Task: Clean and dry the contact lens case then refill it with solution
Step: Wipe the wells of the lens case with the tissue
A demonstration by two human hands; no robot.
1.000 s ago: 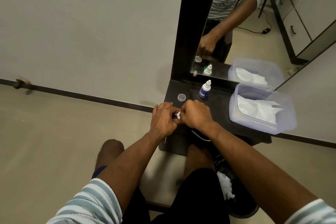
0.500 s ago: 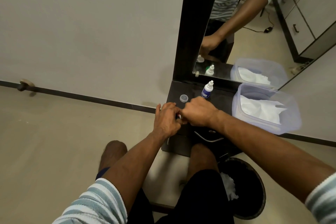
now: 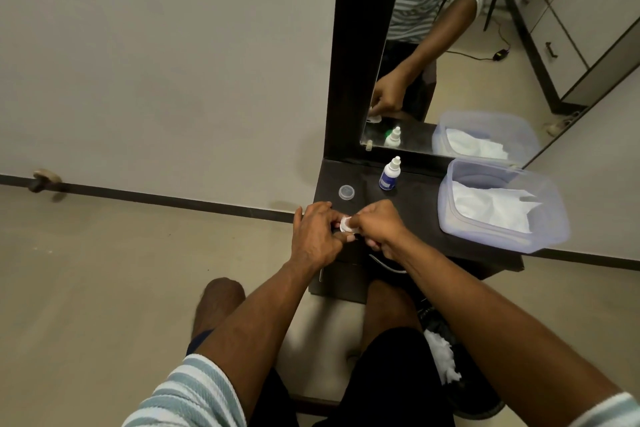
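Meanwhile both hands' fingers (image 3: 360, 220) pinch the lens case (image 3: 345, 222); tissues (image 3: 491, 206) fill the tub (image 3: 550, 218).

Lens case between the hands, solution bottle and loose cap on the shelf

The small white contact lens case (image 3: 345, 222) sits pinched between both hands above the dark shelf's front edge, mostly hidden. The solution bottle (image 3: 390, 174), white with a blue label, stands upright near the mirror. A clear round cap (image 3: 346, 191) lies flat to its left.
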